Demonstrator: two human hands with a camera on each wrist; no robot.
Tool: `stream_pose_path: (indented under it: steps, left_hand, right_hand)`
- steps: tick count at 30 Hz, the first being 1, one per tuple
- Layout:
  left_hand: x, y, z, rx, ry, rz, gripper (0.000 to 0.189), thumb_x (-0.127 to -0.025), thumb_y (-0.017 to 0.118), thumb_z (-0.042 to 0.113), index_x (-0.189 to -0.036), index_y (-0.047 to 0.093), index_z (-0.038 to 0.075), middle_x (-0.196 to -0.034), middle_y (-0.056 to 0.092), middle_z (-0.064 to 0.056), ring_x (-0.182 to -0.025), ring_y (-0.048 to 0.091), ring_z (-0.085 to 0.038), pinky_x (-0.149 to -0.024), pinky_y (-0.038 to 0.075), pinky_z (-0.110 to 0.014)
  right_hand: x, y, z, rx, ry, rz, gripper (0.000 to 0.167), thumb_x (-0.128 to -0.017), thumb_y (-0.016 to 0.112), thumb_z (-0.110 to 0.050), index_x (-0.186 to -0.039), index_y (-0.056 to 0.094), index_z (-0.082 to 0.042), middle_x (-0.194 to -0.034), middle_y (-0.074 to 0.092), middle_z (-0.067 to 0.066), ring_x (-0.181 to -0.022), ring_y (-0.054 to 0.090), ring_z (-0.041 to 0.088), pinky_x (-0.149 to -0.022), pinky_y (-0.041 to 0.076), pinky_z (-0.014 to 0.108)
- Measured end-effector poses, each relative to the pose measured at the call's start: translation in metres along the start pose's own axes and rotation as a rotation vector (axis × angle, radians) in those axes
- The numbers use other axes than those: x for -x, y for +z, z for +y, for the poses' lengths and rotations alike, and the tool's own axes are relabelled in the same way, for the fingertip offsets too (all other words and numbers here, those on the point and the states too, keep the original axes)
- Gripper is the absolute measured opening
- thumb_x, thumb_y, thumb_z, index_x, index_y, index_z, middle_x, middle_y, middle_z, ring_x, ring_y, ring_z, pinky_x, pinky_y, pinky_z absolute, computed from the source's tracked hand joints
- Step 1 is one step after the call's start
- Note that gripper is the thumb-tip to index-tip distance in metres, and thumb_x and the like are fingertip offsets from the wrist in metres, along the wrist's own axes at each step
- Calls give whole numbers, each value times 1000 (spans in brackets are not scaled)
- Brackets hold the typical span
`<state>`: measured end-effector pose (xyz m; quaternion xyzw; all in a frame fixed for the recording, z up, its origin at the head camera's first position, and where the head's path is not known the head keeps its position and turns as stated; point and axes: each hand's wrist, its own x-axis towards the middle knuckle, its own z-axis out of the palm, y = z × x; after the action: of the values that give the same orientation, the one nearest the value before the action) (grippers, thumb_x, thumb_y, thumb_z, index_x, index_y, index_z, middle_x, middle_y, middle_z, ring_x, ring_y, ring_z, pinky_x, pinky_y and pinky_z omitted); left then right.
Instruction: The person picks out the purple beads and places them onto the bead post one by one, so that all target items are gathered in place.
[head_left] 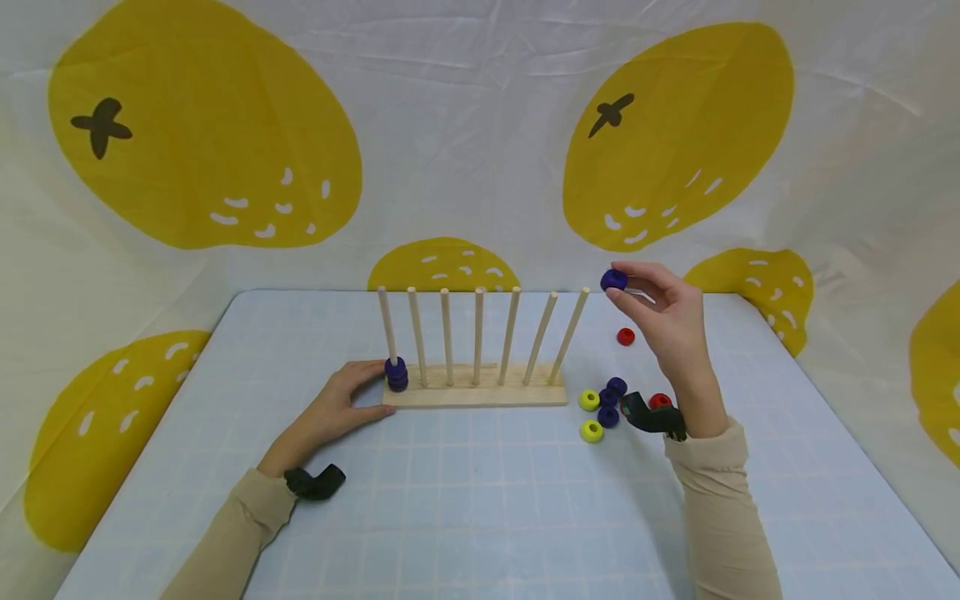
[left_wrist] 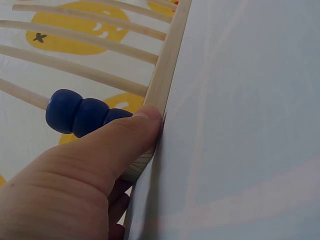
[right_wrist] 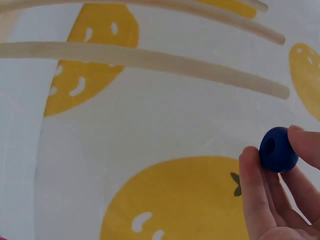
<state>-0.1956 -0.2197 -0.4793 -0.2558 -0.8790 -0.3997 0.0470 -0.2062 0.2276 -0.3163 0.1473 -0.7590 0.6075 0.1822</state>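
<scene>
A wooden rack (head_left: 480, 400) with a row of upright pegs stands on the table. Its leftmost peg carries a stack of three dark blue beads (left_wrist: 90, 117). My left hand (head_left: 339, 400) grips the left end of the base, and in the left wrist view the thumb (left_wrist: 125, 140) presses on the base's near edge below the stack. Up in the air, right of the rightmost peg (right_wrist: 200, 70), my right hand (head_left: 666, 308) pinches a blue bead (right_wrist: 278, 150) between thumb and fingertips. The bead's hole shows in the right wrist view.
Right of the rack lie loose beads: two yellow beads (head_left: 591, 431), several blue beads (head_left: 608, 417) and red beads (head_left: 660, 402), partly behind the right wrist's camera (head_left: 654, 417). Another red bead (head_left: 626, 337) lies farther back. A fruit-printed cloth (head_left: 465, 150) hangs behind the table (head_left: 480, 517).
</scene>
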Motion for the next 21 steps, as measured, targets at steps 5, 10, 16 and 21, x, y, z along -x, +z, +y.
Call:
stream_pose_path:
  steps: [5,10,16,21]
  left_hand:
    - [0,0,0,-2,-14,-10,66,-80,84,20,-137,56,0,-140,54,-16,-130,45,-36,-109,33,-57]
    - [0,0,-2,0,0,-9,67,-80,84,20,-137,56,1,-140,55,-15,-130,46,-36,-109,34,-57]
    - [1,1,-3,4,21,3,66,-79,85,19,-136,57,1,-140,55,-15,-129,47,-35,-108,34,-57]
    - [0,2,-5,-1,45,14,66,-79,85,18,-136,57,0,-139,56,-15,-128,47,-35,-107,35,-57]
  right_hand:
    - [2,4,-8,-49,-48,-9,35,-90,71,-1,-124,66,2,-121,63,14,-109,63,22,-91,51,22]
    - [2,9,-16,-91,-82,-20,35,-90,70,2,-124,66,2,-121,64,15,-110,64,22,-92,52,24]
    - [-6,19,-26,-141,-108,-41,33,-89,70,4,-123,67,3,-120,64,15,-108,64,23,-92,52,24]
    - [-13,28,-34,-195,-140,-73,33,-88,69,7,-121,66,5,-120,65,16,-107,64,24,-92,52,25]
